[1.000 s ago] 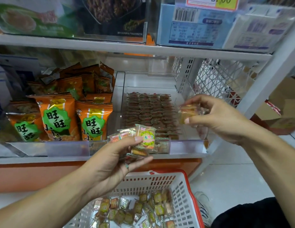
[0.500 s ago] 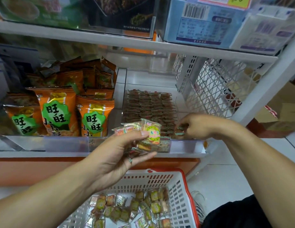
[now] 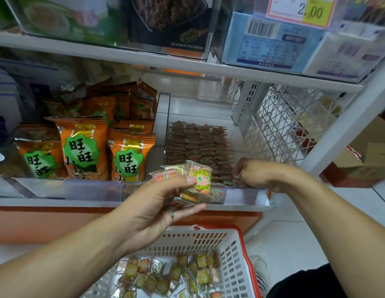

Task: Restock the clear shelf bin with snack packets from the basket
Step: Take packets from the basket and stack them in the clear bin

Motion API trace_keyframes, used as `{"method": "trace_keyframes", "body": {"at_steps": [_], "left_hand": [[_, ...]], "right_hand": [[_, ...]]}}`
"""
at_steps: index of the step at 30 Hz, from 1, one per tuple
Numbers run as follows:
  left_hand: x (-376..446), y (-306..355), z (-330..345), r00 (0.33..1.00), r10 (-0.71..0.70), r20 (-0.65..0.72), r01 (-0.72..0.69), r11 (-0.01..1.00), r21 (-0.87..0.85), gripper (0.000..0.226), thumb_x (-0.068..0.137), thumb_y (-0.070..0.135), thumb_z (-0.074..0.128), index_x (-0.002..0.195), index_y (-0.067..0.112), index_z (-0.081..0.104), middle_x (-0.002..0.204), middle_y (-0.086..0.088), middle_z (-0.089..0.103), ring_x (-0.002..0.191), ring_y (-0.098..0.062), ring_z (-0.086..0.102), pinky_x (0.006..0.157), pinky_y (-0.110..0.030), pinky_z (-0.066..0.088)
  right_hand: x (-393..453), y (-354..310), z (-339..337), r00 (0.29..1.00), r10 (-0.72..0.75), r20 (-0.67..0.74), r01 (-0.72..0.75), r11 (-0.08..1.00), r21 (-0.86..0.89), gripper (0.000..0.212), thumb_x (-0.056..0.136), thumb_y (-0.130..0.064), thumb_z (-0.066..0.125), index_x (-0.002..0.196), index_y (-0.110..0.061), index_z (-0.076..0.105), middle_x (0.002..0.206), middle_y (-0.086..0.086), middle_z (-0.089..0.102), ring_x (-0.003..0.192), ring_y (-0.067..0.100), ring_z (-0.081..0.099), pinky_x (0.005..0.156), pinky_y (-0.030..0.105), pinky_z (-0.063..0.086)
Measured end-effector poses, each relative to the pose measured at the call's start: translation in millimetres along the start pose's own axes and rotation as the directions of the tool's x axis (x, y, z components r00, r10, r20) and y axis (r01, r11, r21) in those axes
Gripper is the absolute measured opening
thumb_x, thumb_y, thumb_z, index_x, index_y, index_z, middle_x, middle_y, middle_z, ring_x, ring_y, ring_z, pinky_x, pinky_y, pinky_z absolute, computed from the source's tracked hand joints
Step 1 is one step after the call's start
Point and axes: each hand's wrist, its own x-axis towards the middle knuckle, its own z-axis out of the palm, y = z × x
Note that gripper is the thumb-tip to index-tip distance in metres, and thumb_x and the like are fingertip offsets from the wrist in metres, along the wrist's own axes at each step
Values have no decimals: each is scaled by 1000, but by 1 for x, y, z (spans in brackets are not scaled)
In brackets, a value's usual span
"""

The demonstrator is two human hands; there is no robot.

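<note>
A clear shelf bin (image 3: 245,196) on the lower shelf holds neat rows of small snack packets (image 3: 198,143). My left hand (image 3: 153,209) hovers in front of the bin and grips a bunch of snack packets (image 3: 198,181) between thumb and fingers. My right hand (image 3: 258,173) reaches down into the front right of the bin, its curled fingers on the front row of packets; whether it holds one is hidden. Below stands a white basket with a red rim (image 3: 234,265), with several loose packets (image 3: 172,274) in its bottom.
Orange snack bags (image 3: 82,147) fill the neighbouring bin on the left. An upper shelf (image 3: 144,59) with boxed goods hangs close above. A white lattice panel (image 3: 284,121) closes the shelf's right side, with cardboard boxes (image 3: 368,155) on the floor beyond.
My right hand carried one packet from in front of the shelf down into the bin's front right and stays there. My left hand has kept its bunch almost still.
</note>
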Motion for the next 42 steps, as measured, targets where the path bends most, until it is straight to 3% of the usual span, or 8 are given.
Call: {"method": "trace_keyframes", "body": {"at_steps": [3, 5, 7, 9, 16, 35, 39, 42], "left_hand": [[-3, 2, 2, 1000, 1, 12, 0, 999, -32, 18, 63, 3, 87, 80, 0, 82, 105, -29, 75, 94, -37, 76, 71, -45, 64], [-5, 5, 3, 1000, -1, 26, 1, 999, -37, 28, 56, 3, 92, 82, 0, 81, 106, -29, 74, 94, -38, 76, 70, -45, 64], [-7, 8, 3, 999, -1, 49, 3, 1000, -24, 37, 54, 3, 93, 89, -2, 80, 109, -29, 74, 97, -39, 75, 72, -44, 64], [-8, 11, 1, 997, 0, 82, 1, 1000, -8, 43, 60, 4, 91, 101, -2, 78, 115, -29, 72, 105, -39, 73, 76, -43, 63], [-10, 15, 2, 994, 36, 100, -33, 999, -24, 37, 80, 12, 73, 114, -3, 74, 120, -30, 70, 106, -43, 72, 82, -49, 63], [0, 8, 2, 989, 149, -18, -142, 970, 196, 57, 73, 32, 78, 122, 7, 64, 108, -18, 77, 98, -31, 77, 59, -35, 63], [11, 9, 7, 980, 198, -32, -187, 959, 213, 52, 65, 33, 84, 111, 11, 71, 107, -10, 78, 100, -27, 77, 60, -37, 64], [20, 10, 15, 968, 249, 4, -240, 929, 282, 37, 62, 36, 86, 96, 22, 79, 106, -6, 78, 99, -23, 77, 64, -37, 64]], "right_hand": [[-5, -3, 0, 1000, 8, -6, -9, 989, -145, 23, 93, -5, 47, 110, -8, 61, 103, 10, 66, 90, 22, 60, 65, 27, 47], [-13, -4, -3, 964, -128, -231, 57, 955, -293, 23, 95, -15, 51, 117, -12, 59, 112, 11, 67, 93, 23, 61, 70, 29, 52], [-29, -12, -2, 846, -284, -452, 284, 956, -69, 30, 92, -47, 60, 113, -26, 64, 104, -2, 69, 88, 15, 64, 73, 31, 54], [-56, -31, 5, 864, -362, -349, 492, 750, 442, 53, 73, -73, 68, 111, -36, 68, 94, -9, 70, 79, 11, 69, 64, 30, 56], [-68, -44, 20, 886, -443, -136, 343, 431, 834, 38, 79, -17, 75, 114, -7, 68, 95, 15, 71, 72, 24, 65, 55, 24, 54], [-65, -32, 6, 870, -493, 19, 239, 455, 858, 45, 74, -12, 80, 113, -8, 59, 98, 12, 71, 83, 22, 69, 70, 32, 54], [-36, -20, -21, 913, -287, -291, 377, 867, 326, 31, 85, -28, 79, 112, -25, 65, 102, -1, 75, 82, 10, 68, 70, 19, 47], [15, -18, -37, 868, -230, -441, 189, 973, -135, 26, 94, -26, 64, 118, -16, 61, 117, 10, 64, 98, 24, 64, 73, 25, 44]]}}
